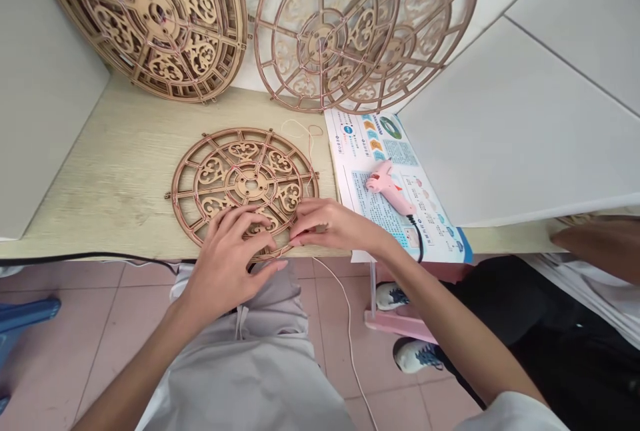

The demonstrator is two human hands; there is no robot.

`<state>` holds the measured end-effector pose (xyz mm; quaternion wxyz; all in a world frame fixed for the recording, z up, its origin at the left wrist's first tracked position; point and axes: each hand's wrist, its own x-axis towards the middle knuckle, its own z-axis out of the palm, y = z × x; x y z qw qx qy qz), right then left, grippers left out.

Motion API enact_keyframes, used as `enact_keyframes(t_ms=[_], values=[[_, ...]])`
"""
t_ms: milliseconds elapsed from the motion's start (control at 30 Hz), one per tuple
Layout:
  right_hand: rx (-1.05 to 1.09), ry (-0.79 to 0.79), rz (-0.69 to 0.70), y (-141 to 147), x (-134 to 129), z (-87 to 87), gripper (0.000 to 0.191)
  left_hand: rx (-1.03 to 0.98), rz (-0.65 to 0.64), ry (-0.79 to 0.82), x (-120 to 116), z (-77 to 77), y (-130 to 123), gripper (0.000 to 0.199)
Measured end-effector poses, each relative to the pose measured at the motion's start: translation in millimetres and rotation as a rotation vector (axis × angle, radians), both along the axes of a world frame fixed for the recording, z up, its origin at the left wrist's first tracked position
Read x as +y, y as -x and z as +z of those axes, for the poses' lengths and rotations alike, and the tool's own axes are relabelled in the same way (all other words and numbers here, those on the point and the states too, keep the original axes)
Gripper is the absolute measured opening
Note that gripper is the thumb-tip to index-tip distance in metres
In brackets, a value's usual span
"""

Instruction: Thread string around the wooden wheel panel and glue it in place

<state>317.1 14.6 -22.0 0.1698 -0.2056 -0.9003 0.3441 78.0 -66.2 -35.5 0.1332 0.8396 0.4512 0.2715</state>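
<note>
Rests spread left fingers (243,223) on round brown openwork wooden disc (241,185), near side | pinches right fingers (313,219) together at near-right rim | pinched item unclear

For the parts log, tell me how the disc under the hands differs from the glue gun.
The disc is round, brown openwork; the glue gun is pink and gun-shaped. The disc is far wider than the glue gun. The left hand and right hand are at the disc; neither touches the glue gun. The disc lies on the table, the glue gun on a printed sheet. Both are lying down.
</note>
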Motion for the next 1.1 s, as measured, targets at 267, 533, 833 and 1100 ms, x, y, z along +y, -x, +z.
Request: enact_keyframes(t_ms=[267,533,833,1100], values=[[-0.044,-0.042,0.01,8.6,-0.2,2.3,0.036,-0.027,-0.005,0.005,-0.2,-1.0,-1.0,0.012],[-0.079,-0.06,0.002,14.9,-3.7,7.4,0.045,-0.017,-0.102,0.089,2.6,1.5,10.2,0.011],[-0.05,-0.065,0.039,16.4,-3.2,-0.7,0.037,-0.019,-0.228,0.288,13.9,8.9,30.6,0.016],[-0.113,-0.06,0.0,20.5,-5.7,0.3,0.048,-0.014,-0.286,0.295,23.0,11.9,35.8,0.024]])
